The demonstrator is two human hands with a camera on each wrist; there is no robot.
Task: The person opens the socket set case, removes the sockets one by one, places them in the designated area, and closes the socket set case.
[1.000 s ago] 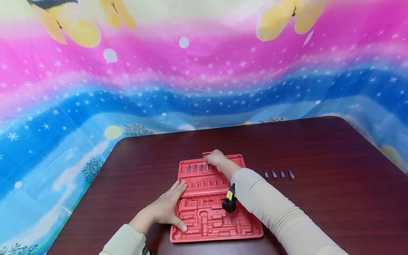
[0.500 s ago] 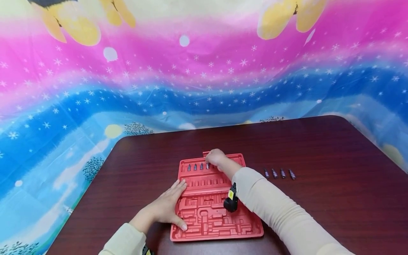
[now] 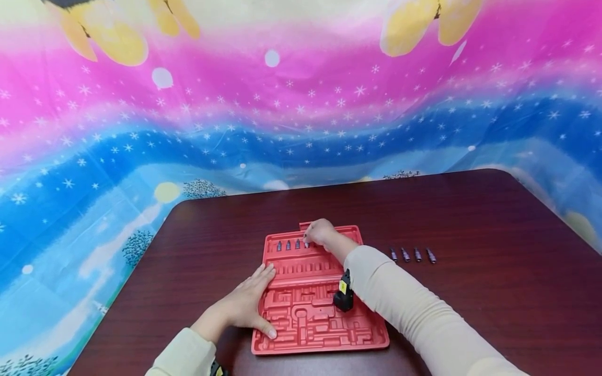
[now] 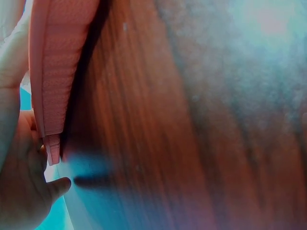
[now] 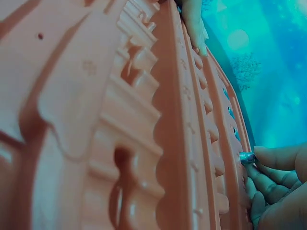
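A red case [image 3: 320, 351] is found lying opened out on the dark table [image 3: 494, 219], its two moulded halves facing up. The near left edge of the case is covered by the left hand [image 3: 244, 303]; the thumb is spread well away from the fingers, with its tip laid over the rim of the near half and the fingertips over the rim further up. By the right hand [image 3: 322, 232], a bit [image 5: 247, 158] is pinched between thumb and fingers at the top row of the far half. Whether this bit is fully seated cannot be told. Three bits [image 3: 288, 245] are seated upright in that row, just left of the pinched one. A second row of slots [image 3: 305, 268] is noted below. Four loose bits [image 3: 406, 255] are laid side by side on the table, right of the case. A black camera [image 3: 344, 295] is worn at the right wrist. The table is backed by a patterned curtain [image 3: 301, 104].
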